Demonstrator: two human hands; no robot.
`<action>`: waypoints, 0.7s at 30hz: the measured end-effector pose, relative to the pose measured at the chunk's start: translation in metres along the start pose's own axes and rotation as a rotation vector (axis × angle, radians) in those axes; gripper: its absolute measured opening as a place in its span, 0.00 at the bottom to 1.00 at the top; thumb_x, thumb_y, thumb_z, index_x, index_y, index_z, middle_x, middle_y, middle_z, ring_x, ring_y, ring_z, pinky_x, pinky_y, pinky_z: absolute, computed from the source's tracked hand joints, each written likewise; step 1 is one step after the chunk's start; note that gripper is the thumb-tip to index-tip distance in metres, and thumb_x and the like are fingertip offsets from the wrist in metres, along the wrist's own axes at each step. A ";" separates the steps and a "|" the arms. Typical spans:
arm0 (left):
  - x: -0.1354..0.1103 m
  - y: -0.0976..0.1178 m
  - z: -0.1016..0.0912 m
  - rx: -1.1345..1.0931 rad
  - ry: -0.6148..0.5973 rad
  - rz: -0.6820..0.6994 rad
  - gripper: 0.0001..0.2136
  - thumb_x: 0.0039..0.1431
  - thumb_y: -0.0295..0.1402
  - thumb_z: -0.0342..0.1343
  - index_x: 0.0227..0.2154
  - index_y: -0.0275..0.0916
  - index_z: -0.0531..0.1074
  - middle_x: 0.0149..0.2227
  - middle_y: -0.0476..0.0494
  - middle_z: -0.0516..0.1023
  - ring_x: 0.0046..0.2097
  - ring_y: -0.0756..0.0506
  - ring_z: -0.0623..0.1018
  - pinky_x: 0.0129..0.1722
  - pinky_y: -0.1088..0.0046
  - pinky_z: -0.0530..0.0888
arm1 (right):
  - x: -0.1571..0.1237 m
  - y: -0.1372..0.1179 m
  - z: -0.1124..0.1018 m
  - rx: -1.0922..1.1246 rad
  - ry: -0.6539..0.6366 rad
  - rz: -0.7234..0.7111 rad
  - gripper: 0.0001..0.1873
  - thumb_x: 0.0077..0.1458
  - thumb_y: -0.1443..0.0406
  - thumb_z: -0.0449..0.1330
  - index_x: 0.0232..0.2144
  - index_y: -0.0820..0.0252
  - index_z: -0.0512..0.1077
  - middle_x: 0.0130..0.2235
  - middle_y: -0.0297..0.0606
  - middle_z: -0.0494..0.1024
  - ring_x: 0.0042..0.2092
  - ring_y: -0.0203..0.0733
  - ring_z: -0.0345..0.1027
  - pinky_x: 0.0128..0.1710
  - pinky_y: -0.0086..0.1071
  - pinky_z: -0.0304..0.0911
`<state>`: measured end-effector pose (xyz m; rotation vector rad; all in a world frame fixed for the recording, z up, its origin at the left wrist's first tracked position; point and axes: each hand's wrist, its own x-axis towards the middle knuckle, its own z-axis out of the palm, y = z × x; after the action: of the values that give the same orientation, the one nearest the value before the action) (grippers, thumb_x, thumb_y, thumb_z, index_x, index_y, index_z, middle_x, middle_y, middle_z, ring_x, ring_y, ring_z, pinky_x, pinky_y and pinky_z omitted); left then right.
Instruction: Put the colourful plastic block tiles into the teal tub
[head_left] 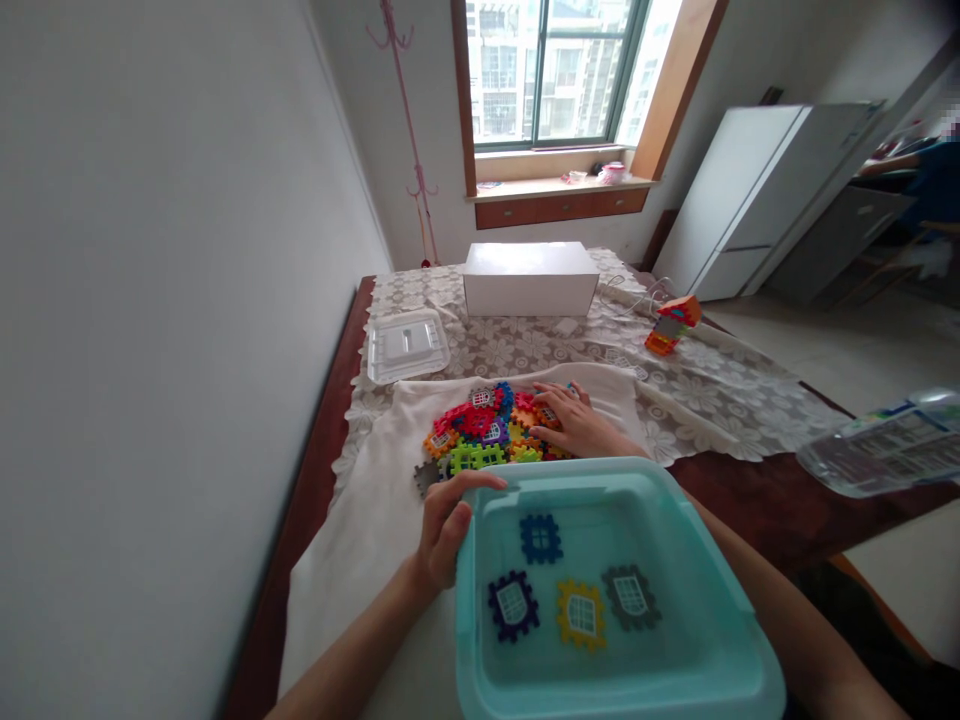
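My left hand (pixel 448 525) is closed around the left rim of a teal plastic bin (pixel 480 620), its thumb outside and fingers over the edge. Inside the bin lie a blue block (pixel 541 539), a purple block (pixel 514 605), a yellow block (pixel 581 613) and a grey block (pixel 631 597), each square with notched edges and a window pattern. Beyond the bin, a heap of colourful interlocking blocks (pixel 480 425) rests on a white cloth. My right hand (pixel 574 420) lies on the right side of that heap, fingers spread over the blocks; its forearm passes behind the bin.
A white box (pixel 531 280) stands at the table's back, with a white plastic lid (pixel 409 345) to its left. An assembled block piece (pixel 672 325) stands at right, and a clear plastic bottle (pixel 885 445) lies nearer. A wall borders the left. Another person is partly visible far right.
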<state>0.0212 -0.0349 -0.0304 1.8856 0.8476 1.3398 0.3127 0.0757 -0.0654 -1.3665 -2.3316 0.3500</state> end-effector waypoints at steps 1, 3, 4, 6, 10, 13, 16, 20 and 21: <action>0.000 0.000 0.000 -0.001 -0.001 0.001 0.23 0.76 0.46 0.45 0.45 0.37 0.84 0.42 0.39 0.88 0.37 0.41 0.81 0.42 0.64 0.72 | 0.000 0.000 0.000 0.013 -0.009 -0.005 0.25 0.71 0.50 0.58 0.63 0.54 0.68 0.69 0.51 0.71 0.75 0.60 0.57 0.77 0.66 0.38; 0.000 0.000 0.000 0.005 0.000 0.003 0.24 0.76 0.46 0.45 0.46 0.38 0.84 0.42 0.38 0.88 0.38 0.40 0.81 0.42 0.64 0.72 | -0.001 0.003 0.001 0.035 -0.019 -0.017 0.25 0.70 0.51 0.58 0.63 0.53 0.66 0.64 0.51 0.76 0.72 0.60 0.62 0.78 0.66 0.37; 0.000 0.000 0.000 0.011 0.000 0.003 0.24 0.76 0.46 0.45 0.46 0.38 0.84 0.42 0.38 0.88 0.38 0.40 0.82 0.42 0.64 0.72 | -0.001 0.004 0.001 0.046 -0.014 -0.025 0.25 0.70 0.51 0.58 0.63 0.52 0.65 0.62 0.50 0.77 0.70 0.59 0.65 0.78 0.66 0.36; 0.000 -0.001 0.000 0.020 0.006 0.005 0.24 0.76 0.47 0.45 0.46 0.38 0.84 0.42 0.37 0.88 0.39 0.39 0.82 0.43 0.63 0.72 | -0.001 0.005 0.001 0.064 0.002 -0.050 0.26 0.71 0.52 0.58 0.66 0.50 0.63 0.63 0.49 0.77 0.68 0.58 0.69 0.79 0.65 0.36; -0.001 -0.001 0.000 0.015 0.021 0.026 0.23 0.77 0.45 0.45 0.46 0.38 0.84 0.43 0.38 0.88 0.40 0.40 0.83 0.43 0.64 0.71 | 0.000 0.004 -0.001 0.053 0.007 -0.109 0.31 0.71 0.52 0.58 0.71 0.49 0.61 0.67 0.48 0.73 0.70 0.56 0.66 0.79 0.60 0.43; -0.001 -0.001 0.000 0.019 0.019 0.030 0.22 0.77 0.44 0.45 0.47 0.38 0.84 0.44 0.38 0.88 0.41 0.40 0.83 0.44 0.64 0.71 | 0.000 0.002 -0.003 0.048 0.005 -0.130 0.26 0.70 0.53 0.59 0.66 0.50 0.68 0.68 0.49 0.72 0.73 0.56 0.61 0.78 0.60 0.45; -0.001 0.000 0.000 0.033 0.008 0.006 0.24 0.77 0.46 0.45 0.46 0.37 0.84 0.43 0.37 0.88 0.40 0.39 0.82 0.44 0.63 0.72 | 0.000 0.000 -0.007 0.088 -0.042 -0.147 0.24 0.70 0.55 0.60 0.63 0.57 0.68 0.69 0.54 0.70 0.74 0.59 0.58 0.77 0.62 0.48; -0.001 0.002 -0.001 0.045 0.012 -0.020 0.26 0.76 0.49 0.44 0.45 0.37 0.84 0.43 0.36 0.88 0.39 0.38 0.82 0.44 0.63 0.73 | -0.001 -0.006 -0.013 0.120 -0.099 -0.129 0.30 0.71 0.55 0.58 0.69 0.60 0.61 0.68 0.55 0.72 0.69 0.59 0.67 0.72 0.59 0.61; -0.001 0.002 -0.001 0.044 0.009 -0.021 0.26 0.76 0.49 0.44 0.45 0.37 0.84 0.43 0.36 0.88 0.39 0.38 0.82 0.44 0.63 0.73 | -0.001 -0.008 -0.015 0.120 -0.096 -0.149 0.31 0.72 0.56 0.57 0.71 0.58 0.60 0.69 0.54 0.70 0.70 0.58 0.65 0.73 0.58 0.59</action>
<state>0.0207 -0.0369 -0.0288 1.8998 0.9058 1.3282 0.3144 0.0708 -0.0494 -1.1357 -2.4300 0.5109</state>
